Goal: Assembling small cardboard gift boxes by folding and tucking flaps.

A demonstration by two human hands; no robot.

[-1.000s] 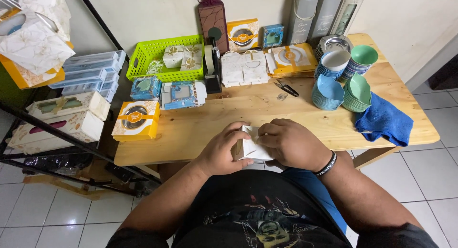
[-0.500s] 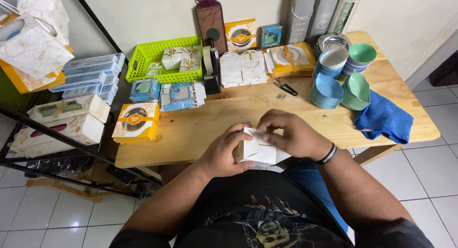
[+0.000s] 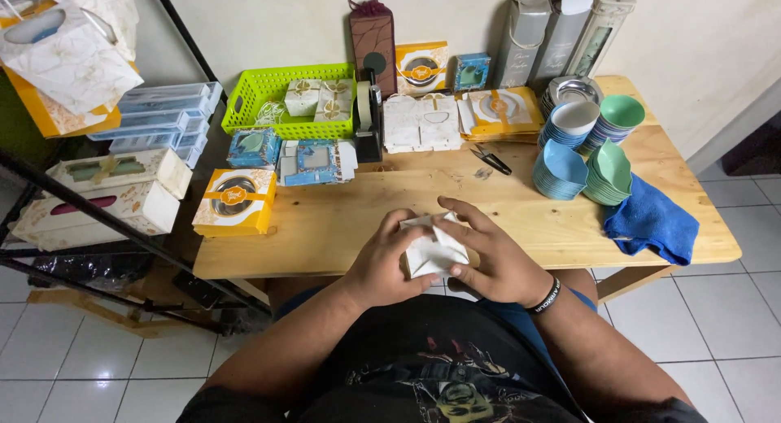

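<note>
Hands at near edge of wooden table (image 3: 342, 220), left hand (image 3: 389, 260) and right hand (image 3: 488, 256) both gripping small white paper box (image 3: 433, 248), blue cloth (image 3: 651, 221) well apart at right.

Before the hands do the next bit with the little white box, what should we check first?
1. Both hands on the small white box: ok, left hand and right hand grip it.
2. Box held over the wooden table edge: ok.
3. Flaps all folded in: cannot tell, fingers cover them.
4. Scissors away from the hands: ok.
5. Tape dispenser in reach: ok, probably, it stands mid-table.
</note>
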